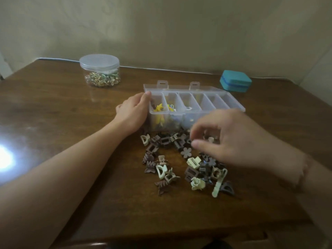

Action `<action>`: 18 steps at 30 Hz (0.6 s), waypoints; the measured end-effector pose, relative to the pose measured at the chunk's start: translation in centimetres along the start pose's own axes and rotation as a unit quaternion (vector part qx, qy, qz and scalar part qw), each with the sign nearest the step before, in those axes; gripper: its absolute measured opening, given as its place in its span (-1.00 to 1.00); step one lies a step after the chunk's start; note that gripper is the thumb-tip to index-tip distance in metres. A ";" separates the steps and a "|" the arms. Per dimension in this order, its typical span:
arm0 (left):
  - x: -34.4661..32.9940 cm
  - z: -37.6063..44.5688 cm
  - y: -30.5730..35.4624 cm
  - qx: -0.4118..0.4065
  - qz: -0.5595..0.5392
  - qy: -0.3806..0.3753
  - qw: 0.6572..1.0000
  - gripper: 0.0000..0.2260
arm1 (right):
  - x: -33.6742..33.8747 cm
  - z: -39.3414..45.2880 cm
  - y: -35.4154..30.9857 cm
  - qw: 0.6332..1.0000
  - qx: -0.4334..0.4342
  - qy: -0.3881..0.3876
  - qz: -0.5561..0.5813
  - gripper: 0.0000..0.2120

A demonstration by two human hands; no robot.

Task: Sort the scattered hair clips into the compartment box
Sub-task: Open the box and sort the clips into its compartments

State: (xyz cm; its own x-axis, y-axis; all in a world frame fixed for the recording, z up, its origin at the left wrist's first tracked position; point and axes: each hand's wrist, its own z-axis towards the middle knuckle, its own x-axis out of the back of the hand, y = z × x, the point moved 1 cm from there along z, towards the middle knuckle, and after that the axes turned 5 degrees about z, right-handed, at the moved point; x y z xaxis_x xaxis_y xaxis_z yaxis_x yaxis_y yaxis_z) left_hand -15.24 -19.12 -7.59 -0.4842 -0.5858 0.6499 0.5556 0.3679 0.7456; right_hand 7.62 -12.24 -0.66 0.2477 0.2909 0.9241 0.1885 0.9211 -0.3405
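The left hand (133, 109) lies flat against the left end wall of the clear compartment box (222, 97), with straight fingers and the thumb tip at the box's top corner; it presses the box and does not curl around it. The lid of the box is open behind it. In the compartment closest to this hand there is a yellow star clip (159, 107), and in the next one some colourful small pieces.

The right hand (231, 139) hovers over the pile of hair clips (179, 159), in front of the box. Its fingers are bent, with thumb and forefinger apart. A pale clip (211, 139) shows inside the curl of the fingers, but I cannot tell if the hand grips it. Brown and cream clips lie under and to the left of this hand, on the wooden table (71, 108).

Beyond the left hand stands a round clear jar (99, 70). Beyond the right hand sits a teal case (235, 83).
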 end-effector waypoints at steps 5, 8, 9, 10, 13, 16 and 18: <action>0.1 0.1 -0.4 -0.009 -0.018 -0.005 1.000 -0.39 | -1.7 -2.4 0.1 0.998 0.012 -0.055 -0.042 -0.75; 0.1 0.1 -0.5 -0.007 -0.023 -0.009 1.000 -0.40 | -2.2 -3.9 1.1 0.998 0.021 -0.049 -0.018 -0.78; 0.0 0.2 -0.5 -0.006 -0.023 -0.010 1.000 -0.41 | -2.2 -4.3 1.7 0.999 0.013 -0.040 -0.006 -0.79; 0.0 0.2 -0.6 -0.007 -0.022 -0.010 1.000 -0.41 | -2.1 -4.6 2.4 1.000 0.005 -0.029 0.007 -0.80; 0.1 0.3 -0.6 -0.008 -0.022 -0.011 1.000 -0.43 | -1.8 -5.2 4.8 0.999 -0.025 0.013 0.031 -0.83; 0.0 0.3 -0.7 -0.011 -0.026 -0.011 1.000 -0.45 | -1.7 -5.6 6.6 0.996 -0.057 0.054 0.044 -0.83; 0.0 0.3 -0.7 -0.012 -0.029 -0.010 0.999 -0.47 | -1.6 -5.7 7.0 0.994 -0.073 0.068 0.053 -0.83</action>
State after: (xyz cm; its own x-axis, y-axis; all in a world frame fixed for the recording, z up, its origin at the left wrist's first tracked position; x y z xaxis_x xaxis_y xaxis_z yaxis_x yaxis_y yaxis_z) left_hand -15.82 -19.14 -8.03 -0.5293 -0.5910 0.6087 0.5423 0.3162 0.7785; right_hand 13.95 -7.73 -5.48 0.3977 0.3382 0.8529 0.2874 0.8369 -0.4659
